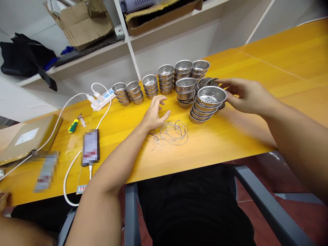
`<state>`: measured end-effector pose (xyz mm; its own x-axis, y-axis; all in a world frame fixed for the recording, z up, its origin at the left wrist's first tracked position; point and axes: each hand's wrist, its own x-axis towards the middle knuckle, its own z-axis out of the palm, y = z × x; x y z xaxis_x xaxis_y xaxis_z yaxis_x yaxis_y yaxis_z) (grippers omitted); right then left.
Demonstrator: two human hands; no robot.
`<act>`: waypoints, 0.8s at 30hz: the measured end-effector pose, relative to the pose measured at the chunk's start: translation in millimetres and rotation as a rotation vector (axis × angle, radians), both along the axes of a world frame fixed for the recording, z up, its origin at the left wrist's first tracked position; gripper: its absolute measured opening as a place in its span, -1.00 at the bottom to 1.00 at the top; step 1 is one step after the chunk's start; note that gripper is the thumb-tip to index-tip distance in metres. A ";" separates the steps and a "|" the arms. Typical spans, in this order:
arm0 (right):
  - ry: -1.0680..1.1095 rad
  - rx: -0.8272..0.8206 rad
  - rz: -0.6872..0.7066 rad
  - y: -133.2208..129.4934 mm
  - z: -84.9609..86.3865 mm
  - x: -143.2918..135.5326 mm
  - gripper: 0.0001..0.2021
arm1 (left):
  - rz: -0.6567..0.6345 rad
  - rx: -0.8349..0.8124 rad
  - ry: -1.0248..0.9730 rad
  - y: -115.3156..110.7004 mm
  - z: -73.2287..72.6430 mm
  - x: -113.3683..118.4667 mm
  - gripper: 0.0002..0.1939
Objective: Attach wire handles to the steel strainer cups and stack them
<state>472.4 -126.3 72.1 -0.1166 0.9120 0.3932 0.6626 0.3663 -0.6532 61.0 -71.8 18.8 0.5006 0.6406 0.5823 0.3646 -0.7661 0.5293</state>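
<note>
Silver-coloured metal makes up the front stack of round, perforated cups (205, 111), which leans slightly on the yellow wood-look table (256, 136), in front of the person's right hand. A tilted perforated metal cup (205, 83) sits just behind its top rim. The right hand (242, 94) reaches in at the right side of these cups, forefinger and thumb apart near their rims; whether it grips one, I cannot tell. Further stacks of the same cups (166, 80) stand behind and to the left, in an uneven row towards the wall. The left hand (155, 114) is open and empty, its fingers loosely bent and the thumb apart, beside a loose tangle of thin, curved silver wires (174, 133) on the table. Farther left, a white power strip (102, 99) has white cables plugged in, and a dark phone (90, 147) lies with a cable at its lower end. Past it are a green-and-yellow-handled tool (73, 126), a flat brown cardboard box (30, 138) with a white label, and, at the left edge, part of another person's hand (3, 201). White shelves (176, 41) holding open cardboard boxes (82, 24) rise behind the table.
</note>
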 end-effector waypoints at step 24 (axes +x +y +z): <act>-0.287 0.038 0.221 85.4 -3.3 -2.5 -0.03 | 0.009 -0.026 0.000 0.3 2.0 -1.3 -0.42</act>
